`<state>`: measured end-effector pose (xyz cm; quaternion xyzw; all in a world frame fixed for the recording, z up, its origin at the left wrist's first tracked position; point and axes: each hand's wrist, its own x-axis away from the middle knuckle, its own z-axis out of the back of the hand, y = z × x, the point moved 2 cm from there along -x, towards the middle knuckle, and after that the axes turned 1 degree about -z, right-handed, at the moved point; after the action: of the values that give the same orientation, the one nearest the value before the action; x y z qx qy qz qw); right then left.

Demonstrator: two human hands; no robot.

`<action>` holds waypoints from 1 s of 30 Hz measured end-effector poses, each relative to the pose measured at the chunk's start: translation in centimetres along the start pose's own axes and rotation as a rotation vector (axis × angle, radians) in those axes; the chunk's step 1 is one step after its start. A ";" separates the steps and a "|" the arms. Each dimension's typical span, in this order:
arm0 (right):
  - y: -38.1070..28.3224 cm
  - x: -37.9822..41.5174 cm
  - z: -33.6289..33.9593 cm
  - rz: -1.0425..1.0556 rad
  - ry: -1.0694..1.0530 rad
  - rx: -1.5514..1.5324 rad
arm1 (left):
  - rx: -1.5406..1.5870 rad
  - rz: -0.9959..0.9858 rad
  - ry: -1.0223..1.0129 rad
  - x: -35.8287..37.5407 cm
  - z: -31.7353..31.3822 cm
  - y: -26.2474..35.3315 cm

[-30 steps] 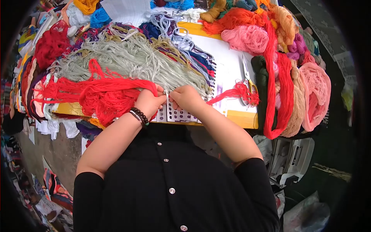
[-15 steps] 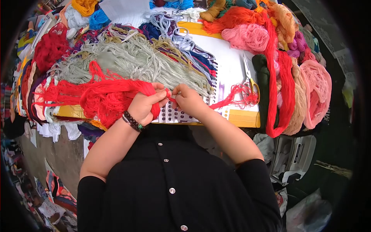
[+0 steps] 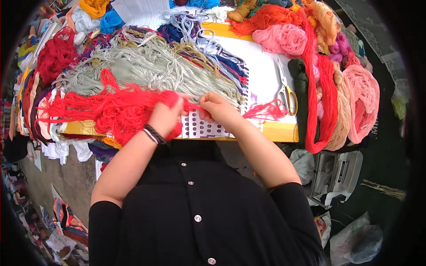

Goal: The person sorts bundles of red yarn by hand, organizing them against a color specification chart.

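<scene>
A bright red skein of thread [image 3: 128,108] spreads over the left front of the work surface. My left hand [image 3: 171,114], somewhat blurred, is closed around the skein's right end. Just to its right, my right hand [image 3: 217,108] pinches red strands stretched between the two hands. The loose tail of red strands [image 3: 268,111] lies beyond my right hand on white paper. Scissors with yellow and white handles [image 3: 286,95] rest beside that tail, blades pointing away from me. Below my hands lies a card with rows of holes [image 3: 202,126].
Grey-green thread [image 3: 146,66] covers the area behind the red skein. Skeins in pink [image 3: 279,40], dark green [image 3: 299,102], red [image 3: 328,106] and beige [image 3: 341,115] hang at the right edge. Printed paper [image 3: 142,13] lies at the back. A clear plastic bag [image 3: 357,241] sits on the floor.
My left wrist has turned and the left hand has shifted slightly left. My right hand has moved a little right, stretching the red strands. Their tail has slid left, off the scissors.
</scene>
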<state>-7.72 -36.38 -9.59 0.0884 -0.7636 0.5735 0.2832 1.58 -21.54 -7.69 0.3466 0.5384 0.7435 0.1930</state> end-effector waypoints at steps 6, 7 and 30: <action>-0.2 -0.2 -0.3 0.052 0.058 0.412 | 0.508 0.074 0.113 0.4 9.4 0.9; -0.4 -0.1 -0.4 0.043 0.065 0.443 | 0.532 0.044 0.152 0.7 11.1 1.4; -4.6 6.4 -10.8 0.324 -0.260 -0.196 | 0.530 -0.107 -0.227 9.2 5.0 5.5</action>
<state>-7.35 -26.68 -0.39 0.0096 -0.8499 0.5185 0.0938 -0.62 -14.02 1.17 0.4371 0.7064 0.5220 0.1937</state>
